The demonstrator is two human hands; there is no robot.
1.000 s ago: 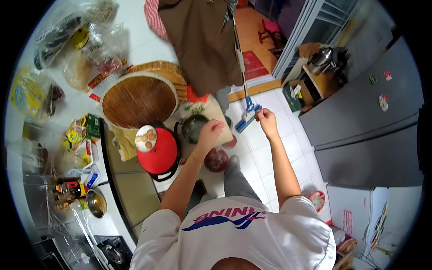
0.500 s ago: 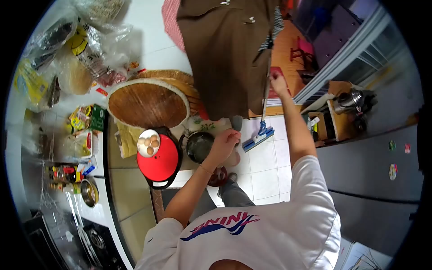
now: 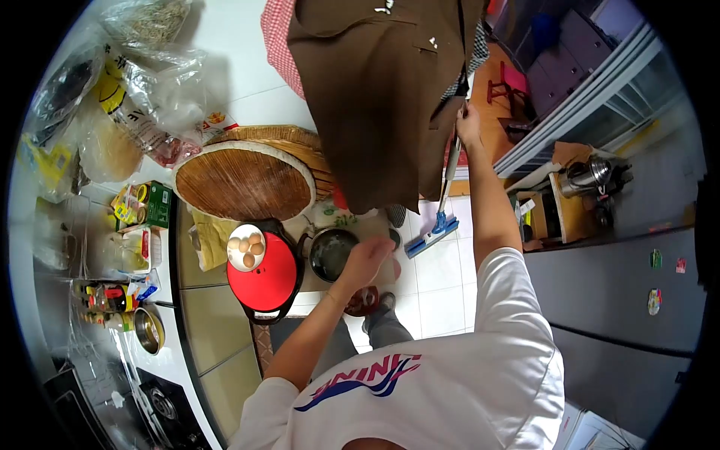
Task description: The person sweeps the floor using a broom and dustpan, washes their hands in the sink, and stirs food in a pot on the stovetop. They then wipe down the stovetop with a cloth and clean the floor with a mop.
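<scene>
My left hand (image 3: pixel 369 260) hangs over the right side of a dark pan (image 3: pixel 330 253), its fingers smeared by motion. Up at the right edge of a hanging brown apron (image 3: pixel 375 105), my right hand (image 3: pixel 469 126) has its fingers closed, beside the handle of a blue mop or squeegee (image 3: pixel 433 236). What they grip is too small to make out. Left of the pan, a white plate (image 3: pixel 238 262) of several eggs rests on a red-lidded pot (image 3: pixel 259 289). A round wooden board (image 3: pixel 240 180) stands behind them.
Plastic bags (image 3: pixel 112 146) and boxes (image 3: pixel 159 204) lie on the left counter, with bottles, a metal bowl (image 3: pixel 149 331) and a stove (image 3: pixel 161 401) nearer. On the right are a shelf with a kettle (image 3: pixel 589 172) and a grey fridge (image 3: pixel 622 292). A red stool (image 3: pixel 514 79) stands beyond the doorway.
My right hand has risen from above the floor to the apron's right edge, and its fingers are closed there. My left hand has shifted right, then slightly down. The view has turned.
</scene>
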